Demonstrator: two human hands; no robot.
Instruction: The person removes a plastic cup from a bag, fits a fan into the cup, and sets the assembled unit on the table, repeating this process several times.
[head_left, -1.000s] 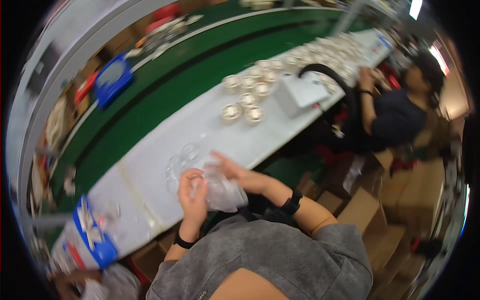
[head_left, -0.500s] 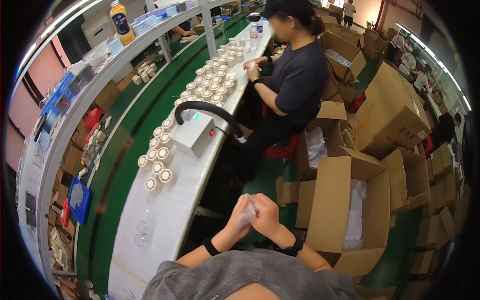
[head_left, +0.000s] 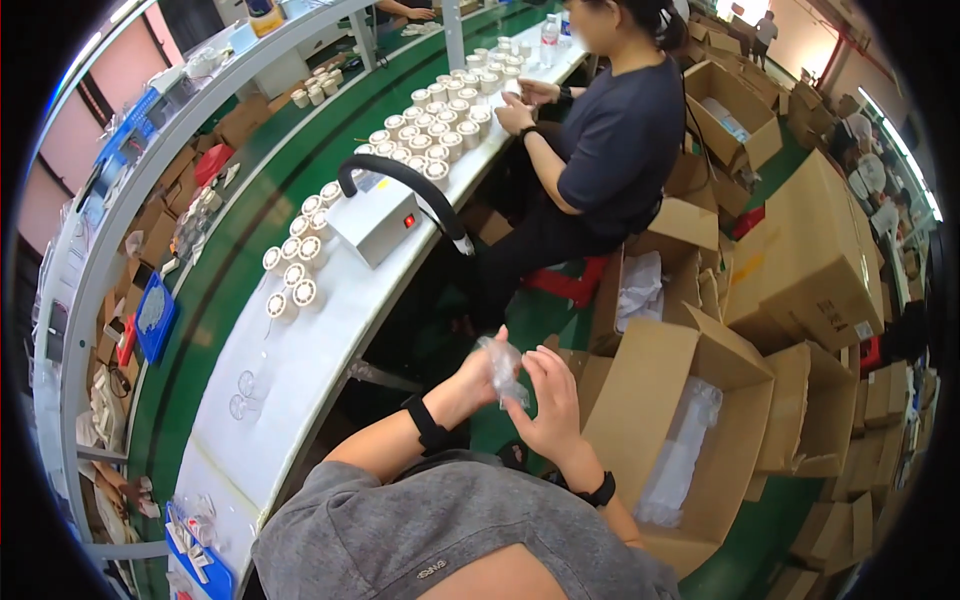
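A crumpled piece of clear plastic [head_left: 503, 372], perhaps a small bag, is in my left hand [head_left: 474, 380], in front of my body. Whether anything is inside the plastic is hard to make out. My right hand [head_left: 552, 408] is just to its right, fingers stretched out and apart, with the thumb close to the plastic's lower edge. Two clear round pieces [head_left: 243, 394] lie on the white tabletop [head_left: 225, 450] to my left.
Several white round parts [head_left: 293, 275] stand along the table around a grey box [head_left: 372, 222] with a black hose. Across from them a co-worker [head_left: 620, 140] handles a small part. An open carton [head_left: 640, 400] holding plastic-wrapped items is at my right; a blue tray [head_left: 200, 555] is lower left.
My hands, cupped together around the plastic before, have come apart. My right hand has opened and moved right, while the plastic stays with my left. The whole view has shifted.
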